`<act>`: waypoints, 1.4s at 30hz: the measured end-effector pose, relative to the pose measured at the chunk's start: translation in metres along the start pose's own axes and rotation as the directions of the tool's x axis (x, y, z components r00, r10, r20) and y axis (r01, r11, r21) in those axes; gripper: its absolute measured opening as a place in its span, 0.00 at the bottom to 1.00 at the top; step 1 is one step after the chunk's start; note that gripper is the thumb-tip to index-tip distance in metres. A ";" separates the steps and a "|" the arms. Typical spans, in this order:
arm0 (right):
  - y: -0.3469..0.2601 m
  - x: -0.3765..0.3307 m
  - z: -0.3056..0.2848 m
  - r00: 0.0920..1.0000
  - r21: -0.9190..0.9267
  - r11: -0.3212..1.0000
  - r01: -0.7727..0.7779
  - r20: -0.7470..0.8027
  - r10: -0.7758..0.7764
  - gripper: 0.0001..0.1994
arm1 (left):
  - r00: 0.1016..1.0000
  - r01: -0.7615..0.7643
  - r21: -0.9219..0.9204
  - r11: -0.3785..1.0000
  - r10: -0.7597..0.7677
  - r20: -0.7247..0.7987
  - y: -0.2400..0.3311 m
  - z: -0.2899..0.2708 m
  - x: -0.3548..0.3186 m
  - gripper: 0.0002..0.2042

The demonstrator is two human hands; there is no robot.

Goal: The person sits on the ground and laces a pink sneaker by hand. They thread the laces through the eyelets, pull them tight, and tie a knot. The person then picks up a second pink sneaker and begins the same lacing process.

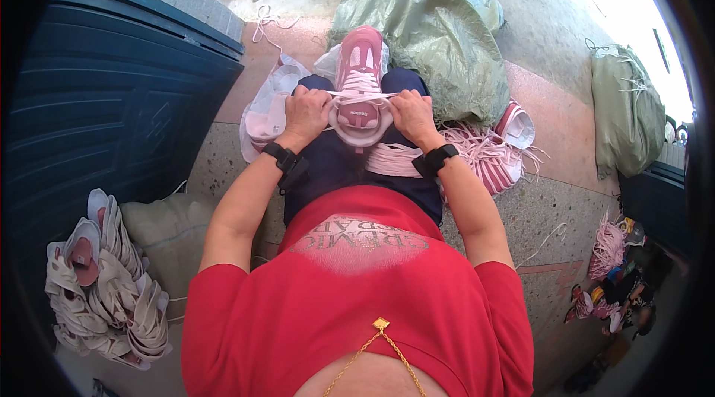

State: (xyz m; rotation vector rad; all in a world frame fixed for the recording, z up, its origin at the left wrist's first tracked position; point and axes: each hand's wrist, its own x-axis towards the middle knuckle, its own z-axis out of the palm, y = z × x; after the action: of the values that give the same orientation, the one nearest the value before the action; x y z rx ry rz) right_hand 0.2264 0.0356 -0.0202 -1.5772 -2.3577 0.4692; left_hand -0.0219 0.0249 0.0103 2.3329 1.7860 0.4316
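A pink sneaker (363, 51) rests between my knees, its toe pointing away from me and its padded collar nearest. White shoelaces (362, 84) cross its front, and their ends stretch out sideways into my two hands. My left hand (307, 114) is closed on one lace end at the left of the tongue. At the right, my right hand (414, 115) pinches the other end. The lace is drawn nearly straight between them, above the tongue. A bundle of pale pink laces (395, 160) lies across my lap, close to my right wrist.
Pink shoe uppers with loose laces (484, 155) lie by my right knee. A large green woven sack (439, 32) spreads ahead; another sack (628, 110) stands far right. White uppers (266, 110) lie left of my knee, more uppers (108, 281) lower left. A dark blue door (119, 91) stands left.
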 end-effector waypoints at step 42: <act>0.001 -0.035 -0.034 0.969 0.290 0.957 0.028 0.228 -0.097 0.04 | 0.645 0.764 -0.141 0.630 -0.732 0.220 -0.254 0.077 -0.055 0.25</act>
State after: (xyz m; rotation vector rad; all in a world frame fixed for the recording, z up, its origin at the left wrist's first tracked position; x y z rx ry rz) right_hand 0.2539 0.0080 0.0090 -1.3749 -2.3672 0.9873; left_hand -0.2416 0.0430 -0.1477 1.2315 2.2737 0.2848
